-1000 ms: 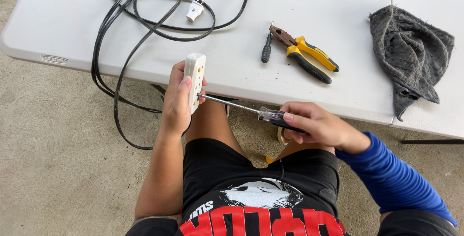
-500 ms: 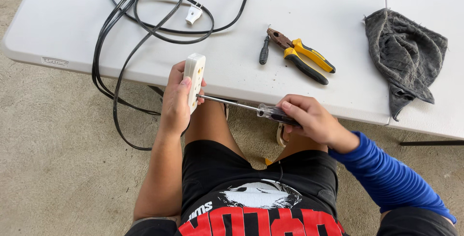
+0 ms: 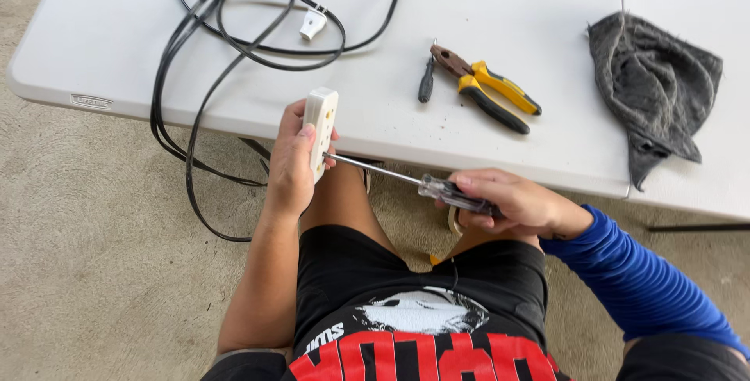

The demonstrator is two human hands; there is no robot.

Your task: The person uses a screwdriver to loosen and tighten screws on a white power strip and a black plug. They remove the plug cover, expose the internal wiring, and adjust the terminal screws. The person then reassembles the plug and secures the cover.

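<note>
Right hand (image 3: 519, 203): closed around the screwdriver (image 3: 426, 185) handle, held just off the near table edge, above the lap. Shaft runs left, tip at the side of the white socket block (image 3: 320, 127).

Left hand (image 3: 293, 164): wrapped around the socket block, holding it upright at the near edge of the white table (image 3: 531, 6); floor open to the left.

On the table beyond: pliers (image 3: 488, 88) with yellow-black grips, small dark tool just beside them. Grey rag (image 3: 652, 84) at right, draped past the edge. Black cable (image 3: 234, 33) coiled far left, loops hanging over the edge, white plug (image 3: 312, 24) inside the coil.
</note>
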